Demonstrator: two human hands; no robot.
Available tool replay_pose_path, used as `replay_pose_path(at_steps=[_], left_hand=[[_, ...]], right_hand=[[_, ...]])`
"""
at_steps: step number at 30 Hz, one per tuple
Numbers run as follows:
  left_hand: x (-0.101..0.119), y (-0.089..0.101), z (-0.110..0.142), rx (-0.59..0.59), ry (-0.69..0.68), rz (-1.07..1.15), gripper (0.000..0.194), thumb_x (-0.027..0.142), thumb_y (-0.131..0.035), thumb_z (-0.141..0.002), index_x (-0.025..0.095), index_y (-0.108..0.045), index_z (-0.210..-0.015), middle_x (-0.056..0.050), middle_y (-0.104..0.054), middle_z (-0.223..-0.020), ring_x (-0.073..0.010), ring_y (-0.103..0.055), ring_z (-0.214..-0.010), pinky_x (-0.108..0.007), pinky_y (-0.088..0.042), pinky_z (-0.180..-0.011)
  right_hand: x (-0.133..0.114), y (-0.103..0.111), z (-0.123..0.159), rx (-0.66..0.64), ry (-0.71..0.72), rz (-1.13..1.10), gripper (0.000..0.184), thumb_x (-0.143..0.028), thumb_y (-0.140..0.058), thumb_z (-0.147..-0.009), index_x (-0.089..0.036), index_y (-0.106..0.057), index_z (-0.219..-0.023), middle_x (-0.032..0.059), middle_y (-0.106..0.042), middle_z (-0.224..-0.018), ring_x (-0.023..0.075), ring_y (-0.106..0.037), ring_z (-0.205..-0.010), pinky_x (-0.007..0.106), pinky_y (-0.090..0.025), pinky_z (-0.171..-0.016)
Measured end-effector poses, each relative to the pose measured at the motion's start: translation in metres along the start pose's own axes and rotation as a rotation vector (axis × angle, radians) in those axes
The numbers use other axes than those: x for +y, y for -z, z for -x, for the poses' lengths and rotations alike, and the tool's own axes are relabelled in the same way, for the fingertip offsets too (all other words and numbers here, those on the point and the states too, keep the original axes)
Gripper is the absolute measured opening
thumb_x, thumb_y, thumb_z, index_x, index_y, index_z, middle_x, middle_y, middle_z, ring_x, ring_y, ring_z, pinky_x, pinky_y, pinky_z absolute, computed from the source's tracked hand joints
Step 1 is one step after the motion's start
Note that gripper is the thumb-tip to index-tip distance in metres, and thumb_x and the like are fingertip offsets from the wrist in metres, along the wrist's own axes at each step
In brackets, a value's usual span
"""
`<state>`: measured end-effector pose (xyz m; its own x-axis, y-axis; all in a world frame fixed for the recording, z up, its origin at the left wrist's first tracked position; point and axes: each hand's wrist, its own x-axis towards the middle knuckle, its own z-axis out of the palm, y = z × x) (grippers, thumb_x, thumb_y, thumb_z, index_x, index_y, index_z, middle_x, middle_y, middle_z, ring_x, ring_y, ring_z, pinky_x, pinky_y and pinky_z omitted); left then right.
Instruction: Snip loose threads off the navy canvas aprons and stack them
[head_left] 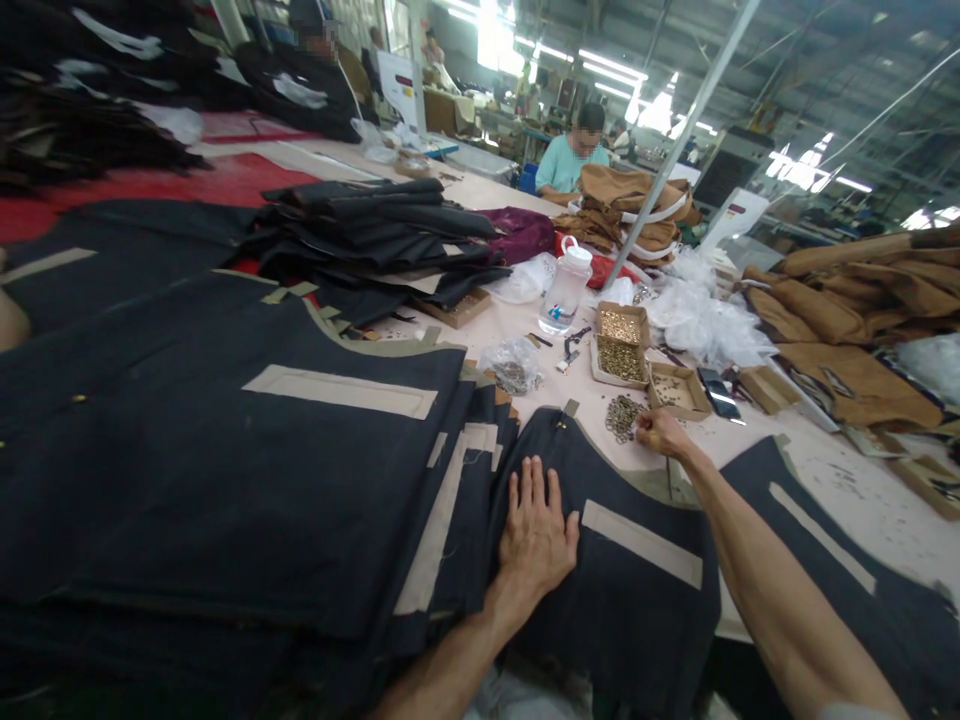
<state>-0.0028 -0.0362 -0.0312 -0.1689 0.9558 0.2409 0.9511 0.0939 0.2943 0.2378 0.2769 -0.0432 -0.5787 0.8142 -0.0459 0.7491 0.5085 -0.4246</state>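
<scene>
My left hand [537, 530] lies flat, fingers stretched out, on a dark fabric panel [637, 600] with a beige strip and a pale curved edge. Beyond the panel, my right hand [661, 434] is at the edge of a small heap of metal rings [622, 416]. Its fingertips are pinched together, and whatever they hold is too small to make out. A thick stack of similar dark panels [225, 480] rises to the left of my left hand. Under my right forearm, another dark panel [817, 540] extends to the right.
Behind the rings stand small cardboard boxes of metal fittings [621, 358], an open box [679, 390], a phone [721, 394] and a water bottle [566, 290]. Brown garments [862, 290] are piled right. A metal pole [679, 150] rises from the table. Across it sits a co-worker [574, 160]; at far left, part of another person's arm [11, 315] shows.
</scene>
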Motion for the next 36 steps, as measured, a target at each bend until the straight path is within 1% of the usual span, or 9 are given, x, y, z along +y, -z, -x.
replay_pose_path(at_steps=[8, 12, 15, 18, 21, 24, 26, 31, 36], left_hand=[[0.001, -0.001, 0.002, 0.008, 0.005, 0.012, 0.077, 0.055, -0.043, -0.101, 0.006, -0.038, -0.16, -0.024, -0.019, -0.172, -0.0365, -0.013, -0.162, -0.057, -0.008, -0.131], [0.002, 0.0, 0.001, 0.009, 0.002, 0.008, 0.077, 0.055, -0.045, -0.1, 0.006, -0.04, -0.159, -0.024, -0.02, -0.171, -0.0374, -0.014, -0.162, -0.057, -0.009, -0.131], [0.002, 0.002, -0.001, 0.01, 0.002, 0.002, 0.077, 0.055, -0.046, -0.1, 0.006, -0.041, -0.159, -0.024, -0.021, -0.171, -0.0376, -0.014, -0.161, -0.057, -0.008, -0.131], [0.003, 0.002, -0.002, 0.005, -0.008, 0.0, 0.078, 0.054, -0.047, -0.099, 0.006, -0.04, -0.16, -0.023, -0.021, -0.172, -0.0372, -0.014, -0.161, -0.056, -0.008, -0.131], [0.003, 0.002, -0.004, 0.0, -0.011, 0.003, 0.077, 0.053, -0.048, -0.098, 0.005, -0.04, -0.159, -0.023, -0.02, -0.172, -0.0371, -0.015, -0.161, -0.056, -0.007, -0.131], [0.004, 0.001, -0.005, 0.006, -0.004, 0.006, 0.076, 0.051, -0.048, -0.098, 0.005, -0.041, -0.159, -0.023, -0.021, -0.172, -0.0373, -0.015, -0.161, -0.057, -0.008, -0.131], [0.005, 0.002, -0.006, 0.013, -0.007, 0.006, 0.075, 0.05, -0.048, -0.098, 0.005, -0.042, -0.158, -0.023, -0.023, -0.171, -0.0374, -0.017, -0.161, -0.057, -0.009, -0.131], [0.006, 0.005, -0.006, 0.023, -0.025, -0.004, 0.073, 0.049, -0.047, -0.098, 0.005, -0.044, -0.157, -0.024, -0.026, -0.17, -0.0377, -0.02, -0.16, -0.057, -0.01, -0.131], [0.006, 0.005, -0.005, 0.026, -0.025, -0.012, 0.073, 0.05, -0.046, -0.099, 0.005, -0.044, -0.156, -0.023, -0.028, -0.17, -0.0366, -0.02, -0.16, -0.055, -0.011, -0.131]], right_hand=[[-0.01, 0.005, 0.007, -0.054, 0.022, 0.045, 0.013, -0.025, -0.054, -0.07, -0.021, -0.044, -0.063, -0.0019, -0.047, -0.06, 0.0129, -0.04, -0.058, 0.026, -0.025, -0.056], [-0.019, 0.0, 0.011, -0.01, -0.002, 0.081, 0.011, -0.024, -0.055, -0.07, -0.021, -0.046, -0.065, 0.0, -0.05, -0.062, 0.014, -0.042, -0.061, 0.028, -0.026, -0.059], [-0.018, 0.006, 0.019, 0.035, -0.048, 0.111, 0.008, -0.024, -0.058, -0.07, -0.02, -0.051, -0.069, 0.0029, -0.057, -0.068, 0.0156, -0.045, -0.065, 0.029, -0.028, -0.062], [-0.007, 0.021, 0.047, 0.036, -0.09, 0.126, 0.007, -0.025, -0.057, -0.072, -0.02, -0.054, -0.071, 0.003, -0.058, -0.067, 0.0155, -0.046, -0.063, 0.029, -0.028, -0.061], [0.005, 0.034, 0.09, -0.044, -0.119, 0.084, 0.01, -0.028, -0.058, -0.074, -0.019, -0.055, -0.073, 0.0005, -0.056, -0.062, 0.0137, -0.044, -0.059, 0.028, -0.027, -0.057], [0.006, 0.035, 0.127, -0.111, -0.18, -0.039, 0.015, -0.032, -0.062, -0.075, -0.018, -0.056, -0.072, -0.0012, -0.053, -0.058, 0.0125, -0.043, -0.056, 0.027, -0.025, -0.054], [-0.001, 0.03, 0.141, -0.099, -0.231, -0.123, 0.016, -0.033, -0.063, -0.075, -0.018, -0.058, -0.073, -0.0011, -0.053, -0.056, 0.013, -0.043, -0.056, 0.026, -0.026, -0.053], [-0.012, 0.02, 0.143, -0.012, -0.26, -0.189, 0.018, -0.035, -0.064, -0.073, -0.018, -0.064, -0.08, 0.0006, -0.059, -0.06, 0.015, -0.048, -0.058, 0.025, -0.03, -0.054], [0.005, 0.016, 0.136, -0.004, -0.23, -0.205, 0.021, -0.037, -0.063, -0.073, -0.017, -0.065, -0.078, -0.0004, -0.06, -0.064, 0.0137, -0.048, -0.06, 0.025, -0.033, -0.056]])
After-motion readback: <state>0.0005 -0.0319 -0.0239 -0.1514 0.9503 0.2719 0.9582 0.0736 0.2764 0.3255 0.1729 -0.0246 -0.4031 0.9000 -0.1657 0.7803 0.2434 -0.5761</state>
